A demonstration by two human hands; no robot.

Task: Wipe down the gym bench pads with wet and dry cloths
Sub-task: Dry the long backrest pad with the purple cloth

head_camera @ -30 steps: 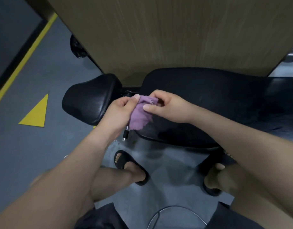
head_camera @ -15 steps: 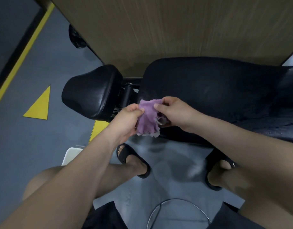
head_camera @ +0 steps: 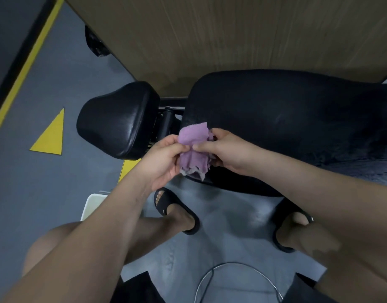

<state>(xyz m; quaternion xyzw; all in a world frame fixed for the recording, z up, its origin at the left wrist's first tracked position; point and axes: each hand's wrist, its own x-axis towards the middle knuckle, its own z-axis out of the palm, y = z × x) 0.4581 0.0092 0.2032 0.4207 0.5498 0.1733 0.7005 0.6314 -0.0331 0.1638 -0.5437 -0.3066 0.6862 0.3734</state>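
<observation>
Grey floor [head_camera: 46, 193] lay below as your left hand [head_camera: 164, 159] and right hand [head_camera: 228, 152] pinched the purple cloth [head_camera: 194, 138] by the long pad [head_camera: 286, 119], and most wiping seemed left to do.

one wide-angle view from the person's head, tilted steeply down and a little forward. both forearms [head_camera: 96, 237] enter from the bottom corners; the left hand [head_camera: 164, 158] and right hand [head_camera: 227, 152] pinch a purple cloth [head_camera: 193, 134] close below the lens, mid-frame. the long bench pad [head_camera: 297, 119] fills the upper right, the small pad [head_camera: 118, 119] centre left, grey floor [head_camera: 35, 193] beneath.
</observation>
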